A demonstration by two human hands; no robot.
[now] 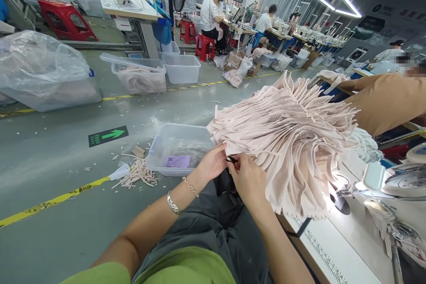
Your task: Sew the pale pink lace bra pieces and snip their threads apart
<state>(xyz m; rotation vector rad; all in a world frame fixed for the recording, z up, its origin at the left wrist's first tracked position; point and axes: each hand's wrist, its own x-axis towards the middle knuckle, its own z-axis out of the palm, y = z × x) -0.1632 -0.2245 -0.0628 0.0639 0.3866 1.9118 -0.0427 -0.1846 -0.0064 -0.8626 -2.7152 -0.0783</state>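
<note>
Fabric pile (286,142) overhangs white table (333,248), factory floor (66,155).

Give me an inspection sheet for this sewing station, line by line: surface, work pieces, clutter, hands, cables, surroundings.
Surface: white table with a printed ruler strip at its edge.
Work pieces: big stack of pale pink fabric pieces overhanging the table edge.
Clutter: fabric scraps on the floor beside a clear plastic bin.
Hands: left hand and right hand meet at the stack's lower edge, pinching something small and dark; cannot tell what.
Cables: nothing seen.
Surroundings: yellow floor tape, green arrow sign, seated workers at machines, red stools.
</note>
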